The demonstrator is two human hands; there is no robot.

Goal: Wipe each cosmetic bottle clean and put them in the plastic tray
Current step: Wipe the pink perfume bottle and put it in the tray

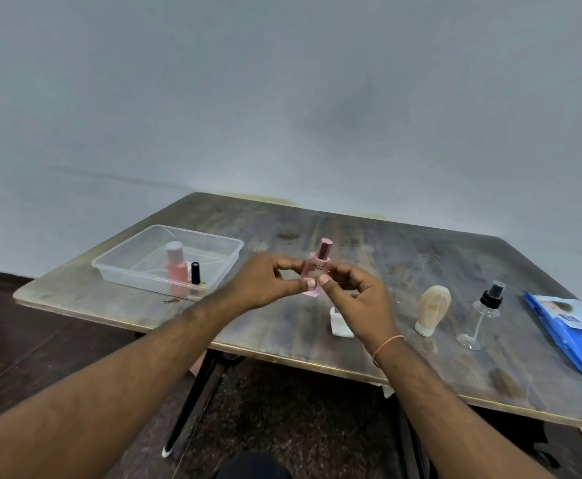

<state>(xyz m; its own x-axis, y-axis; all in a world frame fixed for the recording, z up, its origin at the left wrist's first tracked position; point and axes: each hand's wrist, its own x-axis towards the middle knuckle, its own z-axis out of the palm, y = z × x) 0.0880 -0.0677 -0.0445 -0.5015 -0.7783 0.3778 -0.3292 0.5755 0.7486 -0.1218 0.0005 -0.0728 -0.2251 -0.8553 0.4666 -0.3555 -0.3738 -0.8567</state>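
Two hands meet over the middle of the desk in the head view, and a pink bottle is held upright between them, above the desktop. It is pinched by the curled fingers and thumb of the left hand on one side and of the right hand on the other. A white wipe is seen lying on the desk just below the right hand, not held.

If wiping is still due, the wipe should be picked up and the bottle turned so every face is covered; otherwise it should be set upright in the tray, clear of the two bottles already inside.

Whether the bottle is already clean cannot be judged. Its base is hidden by the thumbs. At the right edge a blue packet is cut off.
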